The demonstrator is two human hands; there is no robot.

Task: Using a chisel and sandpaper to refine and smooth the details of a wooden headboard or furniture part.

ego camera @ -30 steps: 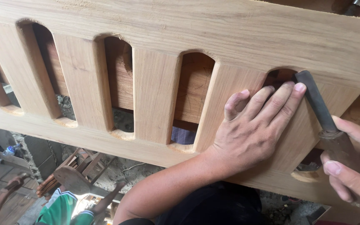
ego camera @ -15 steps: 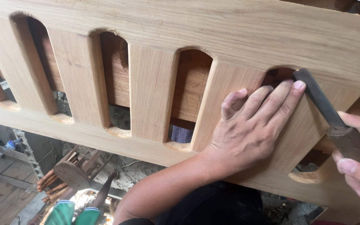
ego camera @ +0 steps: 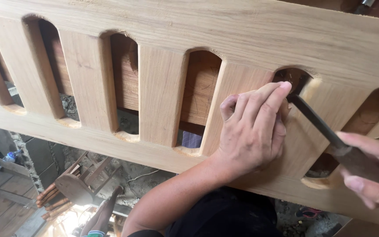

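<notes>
From the head camera, a pale wooden panel (ego camera: pixel 224 30) with a row of arched slots fills the frame, tilted down to the right. The left hand (ego camera: pixel 251 131) lies open and flat on the slat beside one slot, fingers together and stretched toward its arch, seemingly to steady the panel and guide the tool. The right hand (ego camera: pixel 371 175) is closed around the handle of a dark file (ego camera: pixel 314 120), whose blade runs up and left along the slot's edge, its tip just under the left fingertips at the arch, where the wood looks rough. Below the panel, well apart, a wooden stool (ego camera: pixel 73 186) lies on the dusty floor.
</notes>
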